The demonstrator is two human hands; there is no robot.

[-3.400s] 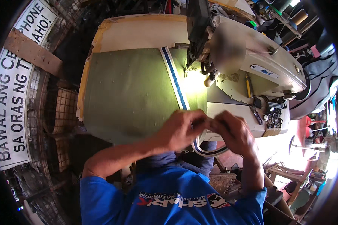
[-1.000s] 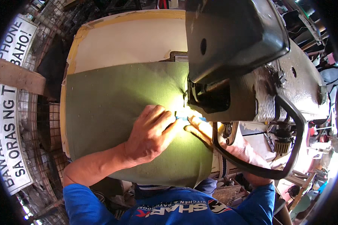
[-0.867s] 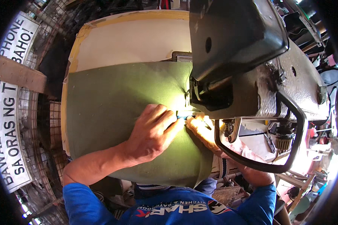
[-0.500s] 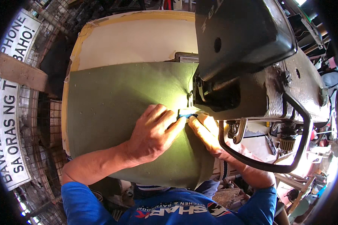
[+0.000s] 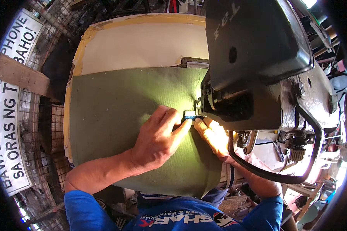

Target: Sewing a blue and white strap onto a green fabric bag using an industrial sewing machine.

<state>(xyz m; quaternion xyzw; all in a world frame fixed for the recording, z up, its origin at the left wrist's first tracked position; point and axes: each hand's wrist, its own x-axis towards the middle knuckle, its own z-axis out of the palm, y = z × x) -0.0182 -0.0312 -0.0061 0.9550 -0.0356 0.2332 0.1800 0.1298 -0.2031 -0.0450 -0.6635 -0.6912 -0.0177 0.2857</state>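
Note:
A small blue piece of cloth or label [image 5: 189, 118] with a pale upper edge lies on a large olive-green sheet of material [image 5: 108, 111]. My left hand [image 5: 158, 136] has its fingers bent, with thumb and fingertips pressed together at the piece's left side. From the other side, my right hand [image 5: 213, 136] pinches its right end, thumb and fingers close together. Just beyond the fingertips stands the needle and presser foot area [image 5: 197, 104] of a black sewing machine [image 5: 258, 46]. A bright lamp lights this spot. Part of the piece is hidden under my fingers.
The green sheet covers the near part of a pale tabletop [image 5: 142, 46] with yellowish edging. A curved black lever [image 5: 273, 176] hangs above my right forearm. Wire mesh [image 5: 58, 127] and white signs [image 5: 7, 131] stand at the left. Tools and clutter fill the right.
The view has shifted slightly, so the machine and table sit a little farther right and lower. More of the piece's pale edge shows. Both hands keep nearly the same grip.

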